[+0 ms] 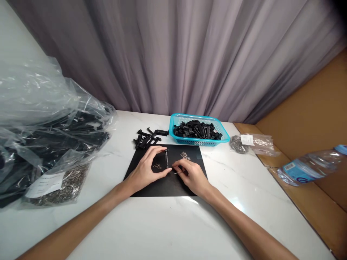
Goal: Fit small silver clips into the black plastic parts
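Over a black mat (168, 186), my left hand (148, 168) grips a slim black plastic part (166, 159) by its two ends, between thumb and fingers. My right hand (191, 175) is closed just to the right of it, in a pinch. A thin pale stick-like piece (177, 173) pokes out from the right fingers; its kind is too small to tell. Small metal pieces lie on the mat in two heaps: a small pile (157, 166) beside my left hand and a larger pile (185, 156) behind my right hand.
Several black parts (148, 138) lie behind the mat. A blue basket (200, 141) holds many more. Bags of metal pieces lie left (67, 182) and right (240, 144). A large clear bag (54, 97) fills the left. A plastic bottle (311, 166) lies by cardboard at right.
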A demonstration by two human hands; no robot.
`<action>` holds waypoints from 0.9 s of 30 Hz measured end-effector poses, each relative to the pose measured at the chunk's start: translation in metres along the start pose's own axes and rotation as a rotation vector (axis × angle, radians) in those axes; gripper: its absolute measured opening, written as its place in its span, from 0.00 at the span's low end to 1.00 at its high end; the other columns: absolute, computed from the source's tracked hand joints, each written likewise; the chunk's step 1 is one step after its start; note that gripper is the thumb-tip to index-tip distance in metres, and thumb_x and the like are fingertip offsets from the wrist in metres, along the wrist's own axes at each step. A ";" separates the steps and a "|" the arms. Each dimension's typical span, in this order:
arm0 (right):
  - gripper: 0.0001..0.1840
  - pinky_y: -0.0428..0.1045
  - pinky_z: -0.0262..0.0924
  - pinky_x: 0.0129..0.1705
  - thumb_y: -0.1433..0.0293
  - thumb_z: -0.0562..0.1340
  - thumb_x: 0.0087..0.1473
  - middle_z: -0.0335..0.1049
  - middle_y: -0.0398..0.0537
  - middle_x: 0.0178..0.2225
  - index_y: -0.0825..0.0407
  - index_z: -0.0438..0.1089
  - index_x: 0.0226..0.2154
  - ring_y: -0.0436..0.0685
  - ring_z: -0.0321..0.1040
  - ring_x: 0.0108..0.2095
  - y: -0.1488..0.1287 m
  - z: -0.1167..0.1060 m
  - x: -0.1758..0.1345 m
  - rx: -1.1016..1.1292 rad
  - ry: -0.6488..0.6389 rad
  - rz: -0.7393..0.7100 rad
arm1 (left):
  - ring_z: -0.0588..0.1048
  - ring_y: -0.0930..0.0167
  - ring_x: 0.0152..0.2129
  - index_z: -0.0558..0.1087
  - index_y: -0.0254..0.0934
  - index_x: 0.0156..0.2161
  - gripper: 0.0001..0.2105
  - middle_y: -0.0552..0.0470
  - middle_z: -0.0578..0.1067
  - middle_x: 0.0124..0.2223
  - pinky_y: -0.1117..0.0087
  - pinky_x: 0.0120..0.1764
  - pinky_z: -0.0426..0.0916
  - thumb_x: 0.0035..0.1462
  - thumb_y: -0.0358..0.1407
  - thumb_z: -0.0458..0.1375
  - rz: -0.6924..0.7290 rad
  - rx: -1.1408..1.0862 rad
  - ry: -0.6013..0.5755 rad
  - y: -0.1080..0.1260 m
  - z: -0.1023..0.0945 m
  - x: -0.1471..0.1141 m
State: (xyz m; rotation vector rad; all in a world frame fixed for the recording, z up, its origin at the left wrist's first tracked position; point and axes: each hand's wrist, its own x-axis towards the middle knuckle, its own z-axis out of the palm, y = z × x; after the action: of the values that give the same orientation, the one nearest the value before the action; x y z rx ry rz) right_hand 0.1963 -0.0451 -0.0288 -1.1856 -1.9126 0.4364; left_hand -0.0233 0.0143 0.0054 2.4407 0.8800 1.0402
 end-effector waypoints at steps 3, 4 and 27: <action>0.08 0.48 0.63 0.35 0.72 0.58 0.68 0.76 0.47 0.40 0.48 0.73 0.42 0.54 0.71 0.34 -0.002 -0.001 0.002 -0.019 0.005 -0.007 | 0.74 0.60 0.57 0.66 0.44 0.60 0.29 0.46 0.71 0.58 0.48 0.63 0.72 0.57 0.39 0.70 0.001 -0.060 0.003 -0.001 0.000 0.002; 0.08 0.48 0.63 0.35 0.72 0.58 0.68 0.76 0.47 0.40 0.48 0.73 0.42 0.54 0.71 0.33 -0.002 -0.001 0.002 -0.022 0.004 -0.007 | 0.74 0.60 0.57 0.66 0.44 0.60 0.29 0.46 0.71 0.58 0.48 0.63 0.72 0.56 0.39 0.70 0.000 -0.078 0.005 -0.002 0.000 0.002; 0.13 0.48 0.64 0.36 0.74 0.56 0.67 0.72 0.49 0.42 0.49 0.74 0.48 0.54 0.71 0.35 -0.008 -0.002 0.003 -0.072 -0.044 -0.033 | 0.82 0.63 0.48 0.64 0.44 0.59 0.32 0.47 0.73 0.58 0.53 0.56 0.78 0.54 0.46 0.73 -0.081 -0.107 0.036 -0.008 0.002 0.000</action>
State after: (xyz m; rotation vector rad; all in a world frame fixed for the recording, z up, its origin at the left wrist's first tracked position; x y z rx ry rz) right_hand 0.1931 -0.0463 -0.0210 -1.1981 -1.9979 0.3815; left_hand -0.0256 0.0201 -0.0001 2.2865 0.9026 1.0763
